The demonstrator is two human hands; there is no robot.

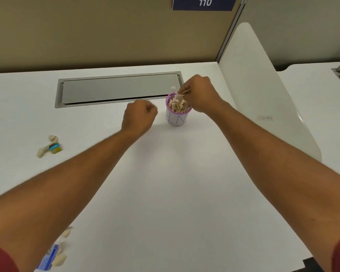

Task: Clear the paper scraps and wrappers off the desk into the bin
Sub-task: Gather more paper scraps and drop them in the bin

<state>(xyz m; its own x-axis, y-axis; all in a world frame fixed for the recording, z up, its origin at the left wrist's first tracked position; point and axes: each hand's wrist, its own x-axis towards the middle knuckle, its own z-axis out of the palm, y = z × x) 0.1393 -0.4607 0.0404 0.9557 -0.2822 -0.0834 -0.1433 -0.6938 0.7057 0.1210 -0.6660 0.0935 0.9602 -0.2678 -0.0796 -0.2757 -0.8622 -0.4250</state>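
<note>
Right hand [197, 95] directly over the bin [178, 109], fingertips pinching paper scraps [185, 92] just above its purple rim. Straight down, then, for the drop. Bin upright at mid-desk, already heaped near the brim with tan scraps. Left hand [138, 118] just left of it, fist curled, contents impossible to tell. More crumpled scraps and a wrapper [49, 147] well to the left; another cluster [56, 252] at the near left edge, nearer the left arm.

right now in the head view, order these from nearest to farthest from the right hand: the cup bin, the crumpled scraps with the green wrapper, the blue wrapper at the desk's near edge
1. cup bin, directly beneath the right hand, which hangs over its rim.
2. crumpled scraps with the green wrapper, far across on the desk's left side.
3. blue wrapper, at the near left edge, beside the left forearm.
</note>
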